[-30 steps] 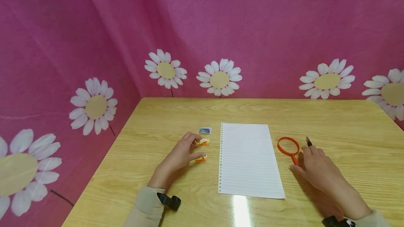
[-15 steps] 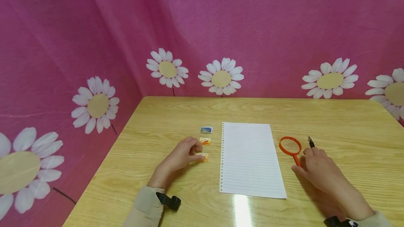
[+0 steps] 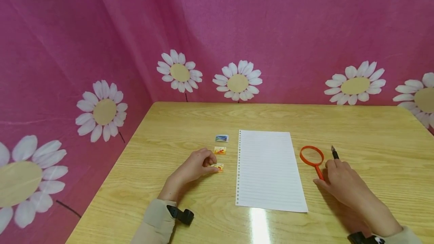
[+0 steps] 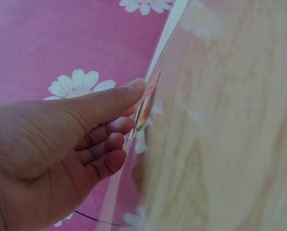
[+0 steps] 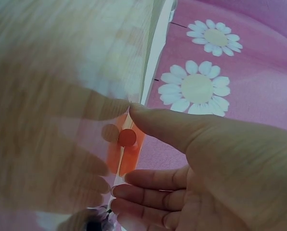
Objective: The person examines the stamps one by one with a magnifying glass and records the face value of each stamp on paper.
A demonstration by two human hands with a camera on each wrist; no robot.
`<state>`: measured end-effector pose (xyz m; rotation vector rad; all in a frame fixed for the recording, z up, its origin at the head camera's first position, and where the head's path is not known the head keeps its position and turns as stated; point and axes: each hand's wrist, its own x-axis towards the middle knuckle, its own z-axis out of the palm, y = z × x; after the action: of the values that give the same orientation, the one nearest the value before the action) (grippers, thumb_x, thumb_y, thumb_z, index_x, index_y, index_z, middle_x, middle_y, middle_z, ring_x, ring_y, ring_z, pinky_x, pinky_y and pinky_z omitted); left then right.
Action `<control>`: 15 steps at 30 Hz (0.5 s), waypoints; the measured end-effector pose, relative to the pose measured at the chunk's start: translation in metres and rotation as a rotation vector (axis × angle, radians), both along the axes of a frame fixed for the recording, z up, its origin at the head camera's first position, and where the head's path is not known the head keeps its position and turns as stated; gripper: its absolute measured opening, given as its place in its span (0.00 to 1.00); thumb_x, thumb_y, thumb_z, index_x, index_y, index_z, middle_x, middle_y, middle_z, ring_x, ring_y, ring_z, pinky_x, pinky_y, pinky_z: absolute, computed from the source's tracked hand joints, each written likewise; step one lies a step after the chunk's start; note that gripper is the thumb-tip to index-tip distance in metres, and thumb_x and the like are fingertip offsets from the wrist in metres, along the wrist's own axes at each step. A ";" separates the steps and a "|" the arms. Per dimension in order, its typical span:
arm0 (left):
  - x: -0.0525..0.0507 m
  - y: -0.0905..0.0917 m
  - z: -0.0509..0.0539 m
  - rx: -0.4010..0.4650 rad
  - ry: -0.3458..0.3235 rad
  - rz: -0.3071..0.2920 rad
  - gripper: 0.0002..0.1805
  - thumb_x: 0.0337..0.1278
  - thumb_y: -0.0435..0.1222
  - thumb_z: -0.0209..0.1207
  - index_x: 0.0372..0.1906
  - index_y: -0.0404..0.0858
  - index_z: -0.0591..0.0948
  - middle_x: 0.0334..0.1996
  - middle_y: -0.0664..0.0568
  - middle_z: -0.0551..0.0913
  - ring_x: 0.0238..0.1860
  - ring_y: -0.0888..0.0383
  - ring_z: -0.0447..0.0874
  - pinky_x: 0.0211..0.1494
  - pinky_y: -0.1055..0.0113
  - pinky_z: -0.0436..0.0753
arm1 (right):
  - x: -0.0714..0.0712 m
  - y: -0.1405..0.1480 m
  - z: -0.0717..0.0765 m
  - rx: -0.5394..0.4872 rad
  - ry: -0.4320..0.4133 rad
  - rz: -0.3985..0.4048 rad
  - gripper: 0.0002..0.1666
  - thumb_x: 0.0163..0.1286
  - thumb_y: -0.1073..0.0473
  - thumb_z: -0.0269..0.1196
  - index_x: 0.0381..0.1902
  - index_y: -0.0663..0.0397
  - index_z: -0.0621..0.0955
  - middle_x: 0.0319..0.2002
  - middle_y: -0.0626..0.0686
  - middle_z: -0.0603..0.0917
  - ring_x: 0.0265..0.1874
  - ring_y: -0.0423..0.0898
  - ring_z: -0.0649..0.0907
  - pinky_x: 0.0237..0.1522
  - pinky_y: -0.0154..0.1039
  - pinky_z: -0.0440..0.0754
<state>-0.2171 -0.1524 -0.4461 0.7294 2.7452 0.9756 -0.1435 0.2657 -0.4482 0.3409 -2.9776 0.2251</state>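
Left of the lined sheet (image 3: 266, 172) on the tabletop (image 3: 190, 119), the left hand (image 3: 191, 166) has its fingers bent and its thumb tip over the edge of the nearest yellow card (image 3: 220, 167); I can't tell whether it's pinched. A second yellow card (image 3: 220, 151) and a blue card (image 3: 222, 138) also lie left of the sheet. To the sheet's right, the right hand's (image 3: 344, 182) fingers are loosely curved, parted from the thumb around the red magnifying glass's (image 3: 319, 173) handle without closing on it, beside a black pen (image 3: 335, 155).

Bright head view, white glare (image 3: 259, 226) on tabletop (image 3: 190, 123), wrist views dimmer, hazy
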 end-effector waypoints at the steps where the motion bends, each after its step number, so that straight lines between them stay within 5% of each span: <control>1: 0.000 0.000 0.000 0.001 -0.005 0.002 0.10 0.54 0.38 0.69 0.37 0.40 0.80 0.31 0.54 0.74 0.32 0.62 0.68 0.36 0.75 0.68 | 0.000 0.000 0.000 -0.001 -0.001 0.003 0.30 0.56 0.50 0.73 0.35 0.70 0.71 0.25 0.55 0.70 0.28 0.52 0.71 0.32 0.47 0.71; 15: -0.001 -0.003 -0.002 0.007 0.004 -0.022 0.09 0.55 0.36 0.68 0.36 0.39 0.80 0.31 0.53 0.75 0.31 0.63 0.68 0.36 0.74 0.69 | 0.001 -0.001 -0.001 0.007 0.011 0.041 0.24 0.57 0.53 0.72 0.32 0.66 0.72 0.28 0.57 0.74 0.28 0.51 0.73 0.31 0.47 0.72</control>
<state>-0.2180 -0.1553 -0.4485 0.7610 2.7323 0.9809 -0.1429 0.2645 -0.4496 0.4023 -2.9638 0.2168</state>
